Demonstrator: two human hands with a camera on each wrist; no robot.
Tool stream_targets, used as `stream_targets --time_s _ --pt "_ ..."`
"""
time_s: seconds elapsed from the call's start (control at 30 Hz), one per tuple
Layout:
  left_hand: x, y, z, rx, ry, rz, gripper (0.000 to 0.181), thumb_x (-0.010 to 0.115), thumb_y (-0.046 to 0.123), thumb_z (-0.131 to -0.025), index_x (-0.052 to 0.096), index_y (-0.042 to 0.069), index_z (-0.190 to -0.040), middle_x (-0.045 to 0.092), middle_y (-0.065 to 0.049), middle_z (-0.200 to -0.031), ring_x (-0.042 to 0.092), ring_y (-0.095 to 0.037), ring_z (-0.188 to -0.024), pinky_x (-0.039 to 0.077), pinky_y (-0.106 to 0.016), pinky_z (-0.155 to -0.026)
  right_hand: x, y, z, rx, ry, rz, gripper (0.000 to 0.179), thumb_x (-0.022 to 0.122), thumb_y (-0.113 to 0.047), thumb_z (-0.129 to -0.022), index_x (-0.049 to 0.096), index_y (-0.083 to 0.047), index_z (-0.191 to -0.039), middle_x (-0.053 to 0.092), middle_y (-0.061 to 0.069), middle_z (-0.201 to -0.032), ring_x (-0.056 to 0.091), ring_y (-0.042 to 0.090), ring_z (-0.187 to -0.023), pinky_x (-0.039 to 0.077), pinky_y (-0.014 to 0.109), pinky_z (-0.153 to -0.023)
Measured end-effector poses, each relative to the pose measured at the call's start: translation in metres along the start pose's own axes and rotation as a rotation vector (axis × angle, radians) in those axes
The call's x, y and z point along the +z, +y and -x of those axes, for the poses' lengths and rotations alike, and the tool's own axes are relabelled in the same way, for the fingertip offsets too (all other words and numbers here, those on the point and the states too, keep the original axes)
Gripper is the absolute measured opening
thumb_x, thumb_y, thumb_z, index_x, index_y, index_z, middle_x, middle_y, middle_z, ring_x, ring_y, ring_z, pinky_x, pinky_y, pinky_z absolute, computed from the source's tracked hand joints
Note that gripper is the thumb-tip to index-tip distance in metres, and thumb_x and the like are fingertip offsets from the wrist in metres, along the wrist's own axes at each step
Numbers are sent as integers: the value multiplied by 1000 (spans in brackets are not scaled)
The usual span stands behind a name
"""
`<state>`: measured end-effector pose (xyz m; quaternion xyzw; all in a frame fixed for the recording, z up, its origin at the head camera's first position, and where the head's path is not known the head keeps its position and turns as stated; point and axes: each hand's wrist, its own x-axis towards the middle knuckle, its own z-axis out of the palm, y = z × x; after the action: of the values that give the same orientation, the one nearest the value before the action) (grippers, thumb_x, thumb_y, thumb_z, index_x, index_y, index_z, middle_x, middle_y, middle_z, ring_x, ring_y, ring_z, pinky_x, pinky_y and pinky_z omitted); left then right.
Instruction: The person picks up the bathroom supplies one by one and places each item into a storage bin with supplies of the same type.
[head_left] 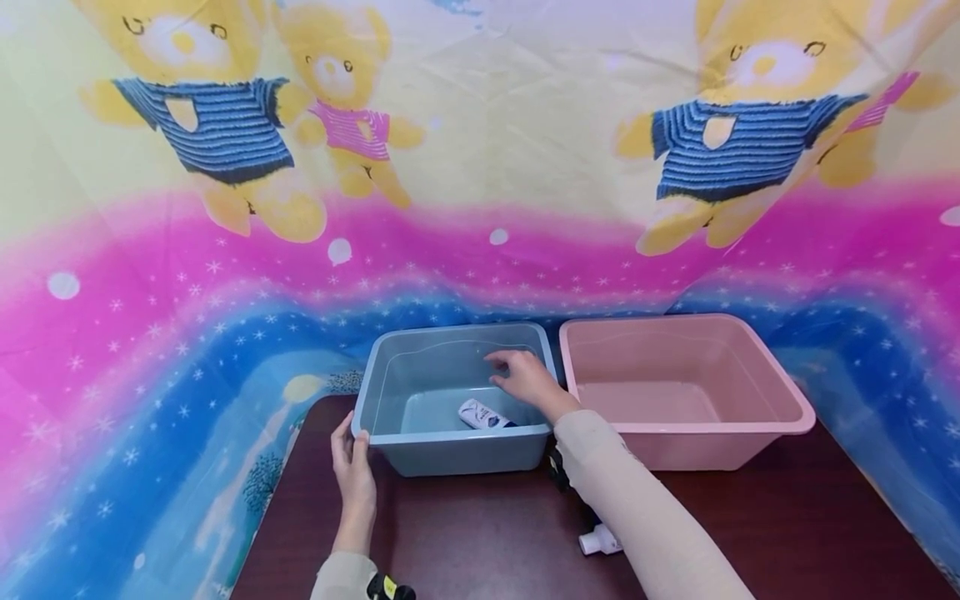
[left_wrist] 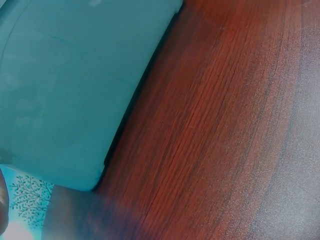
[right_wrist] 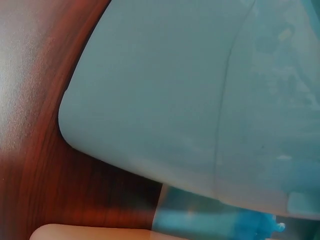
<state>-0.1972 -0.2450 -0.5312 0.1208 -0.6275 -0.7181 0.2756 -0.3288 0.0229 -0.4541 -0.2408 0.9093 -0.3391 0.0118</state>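
A blue-grey plastic basin [head_left: 457, 454] stands on the dark wooden table. My left hand [head_left: 354, 475] holds its front left corner, thumb and fingers around the rim. Inside the basin, near the front wall, lies a small white bottle with dark markings [head_left: 482, 414]. My right hand [head_left: 525, 377] reaches over the right rim and hovers above that bottle, fingers loosely bent with nothing between them. Both wrist views mostly show the basin's outer wall, in the left wrist view [left_wrist: 75, 90] and in the right wrist view [right_wrist: 150, 100].
A pink basin [head_left: 686, 450] stands close to the right of the blue-grey one. A white-capped bottle [head_left: 600, 540] lies on the table [head_left: 465, 533], partly hidden by my right forearm. Behind the basins hangs a cloth printed with bears [head_left: 480, 167].
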Motion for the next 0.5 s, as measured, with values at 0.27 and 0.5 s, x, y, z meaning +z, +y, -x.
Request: stream_targets --time_s 0.27,0.5 --pt "4 18 6 -23 -11 -1 44 46 14 -98 36 3 -139 39 -12 -138 37 -20 -125 37 -19 -88 0 -1 2 -10 42 57 35 66 -20 -87 62 -22 -122 64 -2 -110 58 11 -96 49 32 -80" --pt "6 29 11 -15 -8 4 44 46 12 -97 35 1 -138 38 -13 -139 35 -23 -127 37 -14 -86 -3 -4 5 -23 119 89 29 64 -20 -88 64 -25 -117 65 -8 -105 58 9 -92 49 30 -76"
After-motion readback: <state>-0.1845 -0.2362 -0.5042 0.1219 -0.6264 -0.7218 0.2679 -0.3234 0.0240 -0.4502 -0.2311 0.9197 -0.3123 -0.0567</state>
